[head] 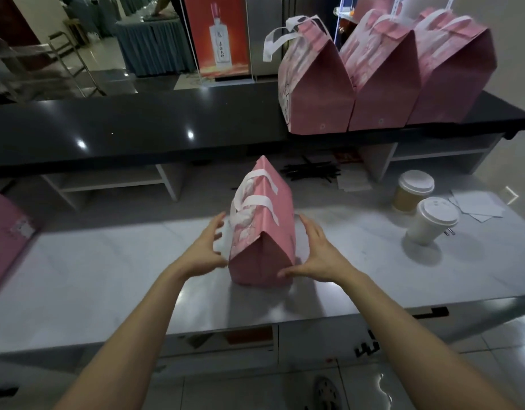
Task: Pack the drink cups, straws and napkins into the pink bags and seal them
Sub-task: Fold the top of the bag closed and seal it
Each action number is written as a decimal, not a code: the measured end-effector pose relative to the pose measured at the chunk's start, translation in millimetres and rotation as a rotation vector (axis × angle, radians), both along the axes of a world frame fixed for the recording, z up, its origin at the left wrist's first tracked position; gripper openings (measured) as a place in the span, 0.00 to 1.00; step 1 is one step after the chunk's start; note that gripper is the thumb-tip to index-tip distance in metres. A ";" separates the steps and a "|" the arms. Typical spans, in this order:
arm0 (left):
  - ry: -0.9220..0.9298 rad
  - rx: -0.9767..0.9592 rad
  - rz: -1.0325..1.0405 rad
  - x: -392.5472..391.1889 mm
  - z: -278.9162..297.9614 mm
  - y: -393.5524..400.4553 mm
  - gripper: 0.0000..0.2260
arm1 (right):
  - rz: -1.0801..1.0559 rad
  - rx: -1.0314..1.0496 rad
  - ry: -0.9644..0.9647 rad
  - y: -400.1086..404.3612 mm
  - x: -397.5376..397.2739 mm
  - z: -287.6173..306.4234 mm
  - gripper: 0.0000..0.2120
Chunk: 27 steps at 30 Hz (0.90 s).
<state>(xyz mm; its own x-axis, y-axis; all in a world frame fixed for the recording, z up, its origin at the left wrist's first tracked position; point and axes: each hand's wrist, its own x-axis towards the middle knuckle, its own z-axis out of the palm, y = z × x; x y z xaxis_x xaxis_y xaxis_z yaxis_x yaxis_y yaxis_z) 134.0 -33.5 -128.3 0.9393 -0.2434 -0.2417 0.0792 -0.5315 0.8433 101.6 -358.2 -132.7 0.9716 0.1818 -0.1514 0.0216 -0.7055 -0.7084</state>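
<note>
Sealed pink bag [262, 232] upright btwn hands, long axis running away — left hand [206, 250] & right hand [317, 255] flank it, fingers spread, grasping nothing; equally near.

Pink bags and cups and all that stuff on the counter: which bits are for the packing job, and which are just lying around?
For the job:
pink bag between the hands
three sealed pink bags
brown cup
white cup
black straws
napkins

Just lying about:
bottle poster
draped tables
metal chair

bare worktop [107, 261] left of pink bag [262, 232], two lidded cups [423, 207] crowding right
</note>
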 end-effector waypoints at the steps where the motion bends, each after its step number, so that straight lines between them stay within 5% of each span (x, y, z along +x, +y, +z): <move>1: 0.068 0.001 -0.057 -7.3 -6.9 -1.0 0.62 | 0.014 0.003 0.025 2.9 -1.6 -7.6 0.79; 4: 0.081 0.075 -0.085 -21.2 -21.6 -9.8 0.73 | 0.012 0.037 0.050 13.2 -8.4 -25.0 0.82; 14: -0.169 0.026 -0.102 -34.5 -9.4 -22.5 0.61 | 0.062 0.062 -0.050 35.6 -18.4 -11.7 0.65; 27: -0.509 -0.021 -0.040 27.8 133.1 9.4 0.58 | 0.127 0.109 -0.327 42.8 66.2 139.3 0.65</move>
